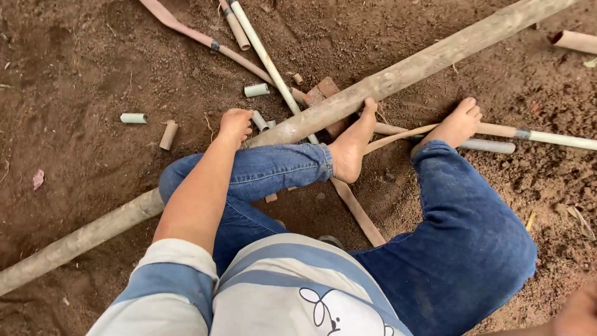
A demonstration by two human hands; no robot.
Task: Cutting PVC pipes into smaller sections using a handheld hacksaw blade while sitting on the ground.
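My left hand reaches forward over my left knee with its fingers curled on the soil beside a long thick pole. A short grey pipe piece pokes out from its fingertips, and the hand seems to grip it. Only a blurred edge of my right hand shows at the bottom right corner, so its fingers are hidden. My bare left foot presses against the pole. My bare right foot rests on a thin pipe.
Short cut pipe pieces lie scattered on brown soil. Long thin pipes and a flat strip run up to the top edge. A brick fragment sits under the pole. A flat slat lies between my legs.
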